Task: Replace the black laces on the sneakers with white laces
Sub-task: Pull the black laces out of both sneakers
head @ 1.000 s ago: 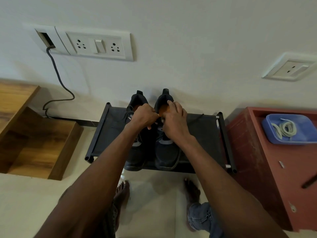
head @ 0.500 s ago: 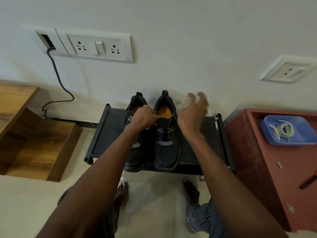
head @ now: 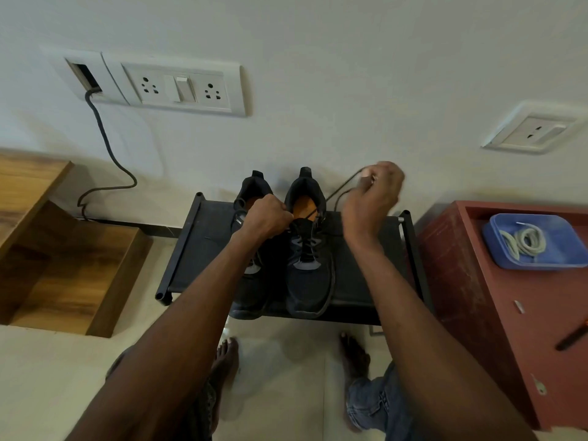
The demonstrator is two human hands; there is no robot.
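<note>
The right hand [head: 374, 198] pinches a black lace [head: 345, 183] and holds it up past the far edge of the rack [head: 359, 281]. The left hand [head: 265, 216] grips the right shoe [head: 307, 249] at its tongue. White laces [head: 523, 241] lie in a blue tray [head: 553, 265] far right.

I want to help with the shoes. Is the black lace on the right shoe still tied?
Untied. The right hand pinches a loose end of the black lace, pulled up and away from the right sneaker.
</note>
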